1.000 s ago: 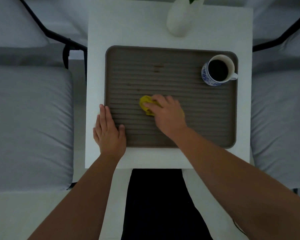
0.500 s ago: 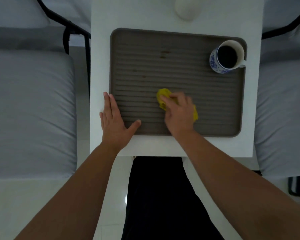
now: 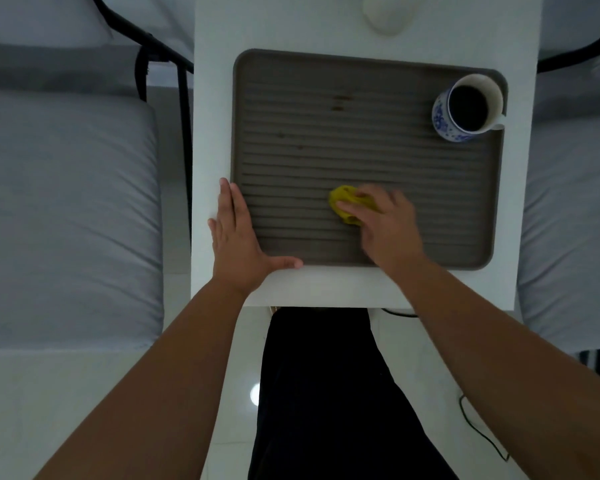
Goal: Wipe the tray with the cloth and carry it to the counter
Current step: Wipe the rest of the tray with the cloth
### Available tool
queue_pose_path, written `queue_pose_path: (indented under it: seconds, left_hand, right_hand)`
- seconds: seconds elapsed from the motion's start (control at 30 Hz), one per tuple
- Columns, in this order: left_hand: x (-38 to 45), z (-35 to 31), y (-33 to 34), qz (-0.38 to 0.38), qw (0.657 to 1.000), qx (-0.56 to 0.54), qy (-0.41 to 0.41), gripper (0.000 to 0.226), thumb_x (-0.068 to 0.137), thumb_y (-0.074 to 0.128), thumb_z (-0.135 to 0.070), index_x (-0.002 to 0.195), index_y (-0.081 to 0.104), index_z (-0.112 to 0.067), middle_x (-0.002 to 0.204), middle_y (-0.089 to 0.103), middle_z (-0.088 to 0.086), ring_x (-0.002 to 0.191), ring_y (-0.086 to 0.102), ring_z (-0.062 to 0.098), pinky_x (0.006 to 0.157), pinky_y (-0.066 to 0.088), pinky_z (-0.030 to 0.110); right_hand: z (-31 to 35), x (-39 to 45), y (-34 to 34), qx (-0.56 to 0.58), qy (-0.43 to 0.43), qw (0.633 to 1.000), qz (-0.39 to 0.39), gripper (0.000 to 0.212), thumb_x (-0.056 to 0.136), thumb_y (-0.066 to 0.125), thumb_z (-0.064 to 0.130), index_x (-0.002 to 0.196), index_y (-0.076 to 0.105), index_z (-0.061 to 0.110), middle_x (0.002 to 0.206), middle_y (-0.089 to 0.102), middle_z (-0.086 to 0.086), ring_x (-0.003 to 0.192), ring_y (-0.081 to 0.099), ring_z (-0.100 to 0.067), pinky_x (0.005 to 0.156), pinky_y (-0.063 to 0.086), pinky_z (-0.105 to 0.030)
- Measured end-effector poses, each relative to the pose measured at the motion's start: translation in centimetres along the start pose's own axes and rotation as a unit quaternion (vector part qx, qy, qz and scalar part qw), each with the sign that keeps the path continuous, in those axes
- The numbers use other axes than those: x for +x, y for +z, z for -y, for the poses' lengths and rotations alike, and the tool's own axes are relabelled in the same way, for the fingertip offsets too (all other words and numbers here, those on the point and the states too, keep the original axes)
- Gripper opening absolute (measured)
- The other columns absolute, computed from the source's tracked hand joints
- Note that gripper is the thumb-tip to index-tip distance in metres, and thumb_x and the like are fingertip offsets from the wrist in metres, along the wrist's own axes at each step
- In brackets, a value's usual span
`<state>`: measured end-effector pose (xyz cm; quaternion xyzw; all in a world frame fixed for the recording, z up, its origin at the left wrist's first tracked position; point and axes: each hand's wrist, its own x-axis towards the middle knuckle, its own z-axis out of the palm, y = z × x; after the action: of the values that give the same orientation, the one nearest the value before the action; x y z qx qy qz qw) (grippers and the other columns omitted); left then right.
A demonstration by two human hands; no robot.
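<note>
Yellow cloth (image 3: 347, 203) sits bunched under the right hand's (image 3: 388, 225) curled fingers (image 3: 352, 206), pressed onto the ridged grey-brown tray (image 3: 326, 157) on the white table (image 3: 326, 29), while the left hand (image 3: 238, 237) lies flat, fingers extended, thumb splayed, bracing the tray's near-left corner.

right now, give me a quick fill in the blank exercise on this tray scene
1. The right hand presses a ____ cloth on the tray.
2. The mug stands in the tray's far ____ corner.
3. The left hand lies flat on the tray's near ____ corner.

Missing: yellow; right; left
</note>
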<state>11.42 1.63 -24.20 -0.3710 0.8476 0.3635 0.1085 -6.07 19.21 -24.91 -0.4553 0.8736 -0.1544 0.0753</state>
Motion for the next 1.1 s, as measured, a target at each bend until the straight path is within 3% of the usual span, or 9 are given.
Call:
queue_pose_path:
  seconds: [0.17,0.37,0.47,0.6,0.67,0.77,0.9,1.0,1.1]
  left_hand:
    - [0.0,0.0,0.1,-0.003,1.000,-0.003,-0.007,0.158,0.039,0.075,-0.074,0.152,-0.018,-0.014,0.162,-0.019,0.003,0.150,-0.011,0.022,0.118,-0.004,0.049]
    - [-0.1,-0.3,0.1,-0.014,1.000,0.007,-0.012,0.159,0.040,0.081,-0.070,0.153,-0.016,-0.012,0.162,-0.016,0.005,0.150,-0.007,0.023,0.117,0.000,0.052]
    - [-0.2,-0.3,0.2,-0.025,0.999,0.006,-0.020,0.158,0.040,0.081,-0.071,0.153,-0.012,-0.011,0.163,-0.012,0.006,0.151,-0.004,0.024,0.118,0.004,0.055]
    - [-0.4,-0.4,0.3,-0.028,0.999,-0.003,-0.032,0.155,0.042,0.081,-0.069,0.154,-0.011,-0.013,0.163,-0.010,0.005,0.151,-0.004,0.025,0.117,0.003,0.054]
    - [-0.5,-0.4,0.2,-0.023,0.999,-0.001,-0.031,0.155,0.045,0.083,-0.066,0.153,-0.014,-0.015,0.163,-0.013,0.004,0.150,-0.007,0.026,0.118,0.000,0.054]
    - [-0.6,-0.7,0.1,-0.016,0.999,0.002,-0.033,0.155,0.046,0.084,-0.064,0.152,-0.018,-0.017,0.162,-0.017,0.002,0.150,-0.011,0.025,0.118,-0.002,0.051]
    - [-0.6,-0.9,0.0,-0.014,0.999,0.000,-0.038,0.154,0.047,0.084,-0.063,0.152,-0.018,-0.016,0.162,-0.018,0.003,0.150,-0.012,0.025,0.117,-0.004,0.049]
    - [-0.6,-0.9,0.0,-0.014,0.999,0.000,-0.041,0.154,0.047,0.085,-0.062,0.152,-0.017,-0.015,0.162,-0.017,0.003,0.150,-0.011,0.026,0.117,-0.003,0.050]
    - [-0.5,-0.7,0.2,-0.018,0.999,-0.003,-0.043,0.153,0.047,0.085,-0.063,0.153,-0.016,-0.015,0.163,-0.015,0.004,0.150,-0.009,0.027,0.118,-0.002,0.051]
  right_hand:
    - [-3.8,-3.3,-1.6,-0.023,0.066,0.998,-0.010,0.050,0.070,0.044,0.006,0.106,0.068,0.030,0.116,0.062,-0.010,0.083,0.052,-0.037,0.069,0.047,-0.045]
    - [4.0,1.3,0.0,0.005,-0.002,0.998,0.063,0.047,0.067,0.048,0.009,0.104,0.070,0.029,0.110,0.064,-0.011,0.082,0.056,-0.039,0.068,0.045,-0.041]
    - [9.2,3.9,1.0,-0.026,-0.024,0.991,0.131,0.051,0.072,0.060,0.007,0.120,0.061,0.025,0.128,0.053,-0.014,0.102,0.051,-0.041,0.080,0.041,-0.047]
    - [10.4,4.9,0.7,-0.059,-0.023,0.980,0.186,0.049,0.086,0.050,0.012,0.133,0.048,0.027,0.145,0.034,-0.008,0.121,0.036,-0.037,0.096,0.033,-0.047]
    - [8.5,4.2,-0.1,-0.051,-0.022,0.981,0.186,0.050,0.081,0.052,0.006,0.126,0.056,0.026,0.138,0.044,-0.011,0.113,0.043,-0.041,0.088,0.038,-0.048]
    - [4.2,2.0,-1.1,-0.056,0.010,0.991,0.121,0.047,0.067,0.057,0.003,0.108,0.068,0.025,0.116,0.063,-0.013,0.090,0.057,-0.042,0.071,0.045,-0.045]
    - [1.3,0.0,-2.2,-0.084,0.009,0.990,0.114,0.046,0.066,0.058,0.003,0.107,0.067,0.021,0.111,0.063,-0.016,0.086,0.058,-0.041,0.069,0.045,-0.044]
    - [3.6,0.9,-1.4,-0.070,0.028,0.989,0.124,0.047,0.063,0.060,0.003,0.107,0.067,0.018,0.108,0.062,-0.018,0.086,0.058,-0.040,0.069,0.044,-0.042]
    - [7.5,2.8,0.2,-0.061,-0.009,0.989,0.136,0.050,0.067,0.064,0.005,0.115,0.064,0.019,0.117,0.059,-0.017,0.095,0.056,-0.040,0.075,0.045,-0.044]
